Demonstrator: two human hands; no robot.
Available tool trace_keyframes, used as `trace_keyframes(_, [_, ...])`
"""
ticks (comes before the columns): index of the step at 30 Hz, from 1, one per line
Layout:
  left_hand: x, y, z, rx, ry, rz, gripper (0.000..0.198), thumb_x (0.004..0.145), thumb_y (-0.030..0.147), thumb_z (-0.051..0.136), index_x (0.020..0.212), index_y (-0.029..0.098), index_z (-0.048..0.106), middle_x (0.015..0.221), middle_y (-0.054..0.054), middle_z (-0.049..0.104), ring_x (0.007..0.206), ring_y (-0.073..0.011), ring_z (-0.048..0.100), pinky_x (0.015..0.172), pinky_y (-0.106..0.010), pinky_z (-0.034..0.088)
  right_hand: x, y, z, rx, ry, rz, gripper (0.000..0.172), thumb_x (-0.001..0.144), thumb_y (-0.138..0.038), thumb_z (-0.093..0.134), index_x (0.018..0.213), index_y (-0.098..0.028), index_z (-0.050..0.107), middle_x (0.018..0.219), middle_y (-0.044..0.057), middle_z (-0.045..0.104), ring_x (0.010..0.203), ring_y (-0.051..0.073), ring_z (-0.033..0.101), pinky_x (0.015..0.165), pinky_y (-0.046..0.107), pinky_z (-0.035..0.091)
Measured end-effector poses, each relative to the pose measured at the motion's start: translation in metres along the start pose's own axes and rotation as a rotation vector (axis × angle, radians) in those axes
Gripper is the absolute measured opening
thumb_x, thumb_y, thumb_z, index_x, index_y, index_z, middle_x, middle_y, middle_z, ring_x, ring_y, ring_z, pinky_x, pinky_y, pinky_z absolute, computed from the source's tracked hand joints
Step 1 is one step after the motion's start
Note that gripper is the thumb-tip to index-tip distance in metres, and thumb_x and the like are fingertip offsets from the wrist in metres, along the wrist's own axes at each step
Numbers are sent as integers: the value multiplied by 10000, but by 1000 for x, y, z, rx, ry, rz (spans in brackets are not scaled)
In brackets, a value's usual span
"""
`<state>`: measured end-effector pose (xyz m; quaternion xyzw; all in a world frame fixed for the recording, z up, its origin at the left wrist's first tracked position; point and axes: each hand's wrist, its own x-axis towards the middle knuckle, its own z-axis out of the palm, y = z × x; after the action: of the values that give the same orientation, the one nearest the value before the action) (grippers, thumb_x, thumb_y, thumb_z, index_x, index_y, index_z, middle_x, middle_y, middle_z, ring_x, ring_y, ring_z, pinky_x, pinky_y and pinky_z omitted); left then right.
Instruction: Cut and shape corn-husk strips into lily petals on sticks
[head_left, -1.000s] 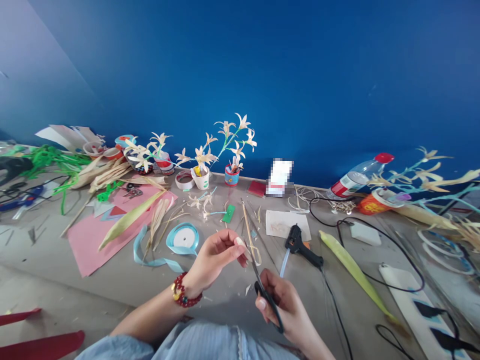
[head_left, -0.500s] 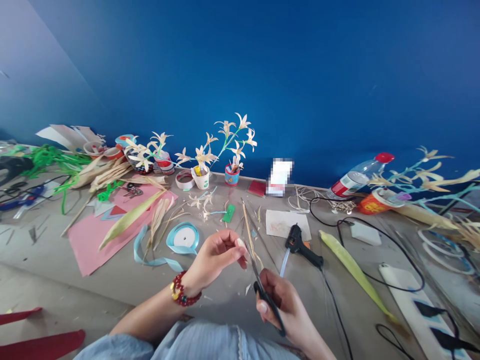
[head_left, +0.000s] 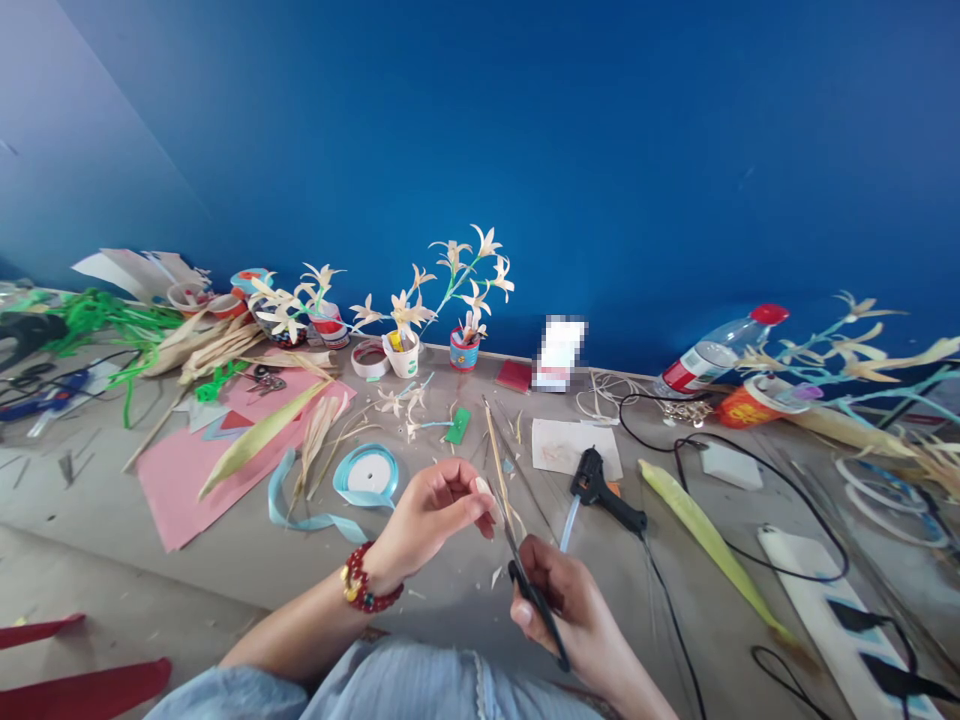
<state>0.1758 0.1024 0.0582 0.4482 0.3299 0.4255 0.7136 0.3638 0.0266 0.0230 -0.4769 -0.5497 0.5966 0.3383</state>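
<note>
Black-handled scissors (head_left: 519, 572) sit in the curled right grip (head_left: 566, 597).

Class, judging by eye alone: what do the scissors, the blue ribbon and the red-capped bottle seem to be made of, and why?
Scissors: probably steel blades, from their grey sheen; the black handles look like plastic.
Blue ribbon: likely satin-like fabric, judging by its soft sheen and loose curl.
Bottle: apparently clear, glossy plastic, see-through above its label.

Soft light covers the table (head_left: 247, 560), with outer edges stretched and blurry.
</note>
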Motion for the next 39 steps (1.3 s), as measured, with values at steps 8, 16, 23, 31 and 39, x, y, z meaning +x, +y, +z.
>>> trace_keyframes(8, [-2, 1, 1, -7, 4, -15, 301, 784, 361, 775, 745, 143, 571, 662, -12, 648, 578, -127, 639, 622, -251, 514, 1, 0, 0, 5, 17, 7, 603, 703, -789, 631, 707, -240, 382, 575, -76, 344, 501, 97, 297, 445, 229, 218])
trace_keyframes(16, [-3, -1, 0, -16, -3, 1, 280, 796, 345, 767, 752, 141, 580, 668, -5, 639, 590, -124, 643, 627, -241, 511, 0, 4, 0, -13, 15, -15, 592, 725, -785, 612, 708, -243, 375, 557, -80, 339, 478, 93, 301, 436, 229, 211])
trace_keyframes(23, [-2, -2, 0, -34, -13, 14, 255, 809, 318, 763, 766, 132, 594, 682, -4, 649, 592, -115, 651, 628, -231, 519, 0, 6, 1, 2, 23, -15, 607, 712, -805, 602, 702, -241, 378, 531, -83, 362, 448, 87, 323, 426, 224, 223])
trace_keyframes(31, [-2, -1, -1, -35, -25, 12, 234, 833, 295, 744, 766, 135, 586, 673, -3, 667, 588, -110, 656, 629, -225, 518, 1, 4, 1, 8, 31, -1, 625, 691, -826, 601, 687, -241, 382, 517, -87, 349, 429, 82, 316, 415, 225, 207])
trace_keyframes(39, [-3, -4, -1, -77, -54, 42, 191, 851, 291, 723, 810, 138, 616, 730, -23, 679, 649, -135, 667, 669, -262, 536, 1, 9, 0, 27, 48, -9, 603, 707, -795, 622, 695, -242, 383, 511, -92, 355, 420, 78, 312, 414, 223, 211])
